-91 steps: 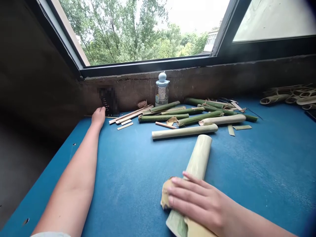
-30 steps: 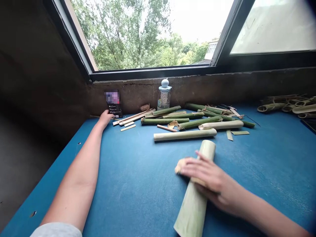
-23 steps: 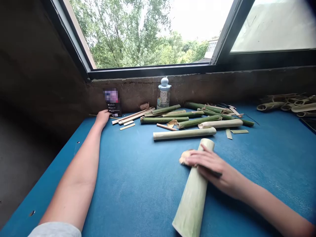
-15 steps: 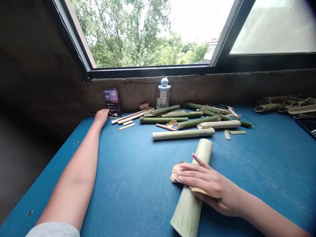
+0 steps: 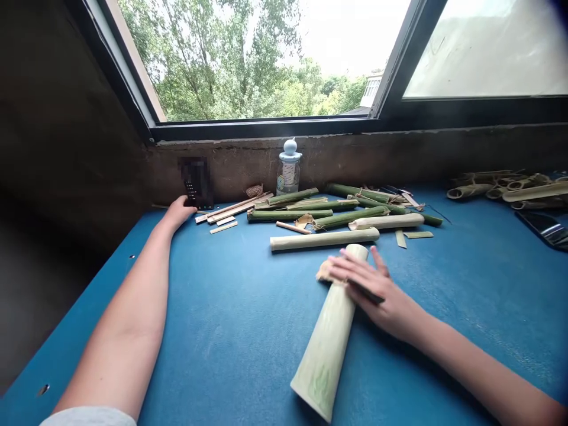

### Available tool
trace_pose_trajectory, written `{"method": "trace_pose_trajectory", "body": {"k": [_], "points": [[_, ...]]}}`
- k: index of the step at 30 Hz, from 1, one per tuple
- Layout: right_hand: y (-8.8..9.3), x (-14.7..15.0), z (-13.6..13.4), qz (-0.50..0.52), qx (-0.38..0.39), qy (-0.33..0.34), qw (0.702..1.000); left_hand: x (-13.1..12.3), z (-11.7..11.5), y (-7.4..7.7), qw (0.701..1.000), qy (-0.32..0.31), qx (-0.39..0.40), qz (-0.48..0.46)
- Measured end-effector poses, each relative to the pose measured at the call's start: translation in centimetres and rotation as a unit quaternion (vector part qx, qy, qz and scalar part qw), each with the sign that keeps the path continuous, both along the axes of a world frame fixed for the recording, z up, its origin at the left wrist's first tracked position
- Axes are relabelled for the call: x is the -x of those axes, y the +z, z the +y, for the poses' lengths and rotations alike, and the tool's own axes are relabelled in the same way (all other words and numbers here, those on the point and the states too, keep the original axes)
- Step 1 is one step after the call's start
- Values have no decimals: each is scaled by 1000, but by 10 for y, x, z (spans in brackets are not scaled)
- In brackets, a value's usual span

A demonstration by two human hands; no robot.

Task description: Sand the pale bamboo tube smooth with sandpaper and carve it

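Viewed remotely through the head-worn camera, the frame I had was dominated by a blue-topped workbench (image 5: 186, 331), backed by a rough concrete sill (image 5: 355, 157) and a dark window frame (image 5: 266, 129) opening onto green trees. Toward the back of the bench I saw a loose pile of green bamboo lengths (image 5: 288, 214), a long peeled bamboo pole (image 5: 323, 239), thin pale bamboo strips (image 5: 224, 220) and a glass jar with a pale blue lid (image 5: 289, 168). Cut bamboo sections (image 5: 488, 189) lay heaped at far right. The key relation was at front centre: a peeled bamboo tube (image 5: 326, 349) lay on the bench, its long axis slanting from its far end near the pole down and left toward the camera. The person's right hand (image 5: 370, 290) was the nearer, resting palm-down and spread across the far end, pressing a crumpled piece of tan sandpaper (image 5: 325, 272) against the tube. The left hand (image 5: 177, 213), well apart, lay loosely curled and apparently empty beside a black, pixelated box (image 5: 197, 189). The tube's surface was smooth, pale green and faintly streaked.
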State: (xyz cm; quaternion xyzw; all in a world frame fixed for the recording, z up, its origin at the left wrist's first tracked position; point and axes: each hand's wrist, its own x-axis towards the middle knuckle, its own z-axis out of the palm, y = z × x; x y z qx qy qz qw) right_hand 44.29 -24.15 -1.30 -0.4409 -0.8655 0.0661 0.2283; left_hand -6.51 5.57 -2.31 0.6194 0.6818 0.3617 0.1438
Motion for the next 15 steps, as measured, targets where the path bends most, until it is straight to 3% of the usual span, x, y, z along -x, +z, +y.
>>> {"method": "trace_pose_trajectory", "body": {"k": [2,3,7,9,13,15], "points": [[-2,-8,8,10,-8,-71,997,-1,-1,2,1000,7,6,6],[-2,-8,8,7,-4,-74,997,-1,-2,2,1000,7,11,7],[5,6,-8,-19,54,73,996,-5,-5,4,999,-11,-4,-33],[5,6,-7,-11,64,105,992,-8,-5,4,996,-14,-31,-78],[-1,-12,14,37,33,-21,999,-13,-3,4,992,-20,-48,-113],[-1,-13,15,37,31,-44,998,-14,-2,2,996,-10,-18,-84]]}}
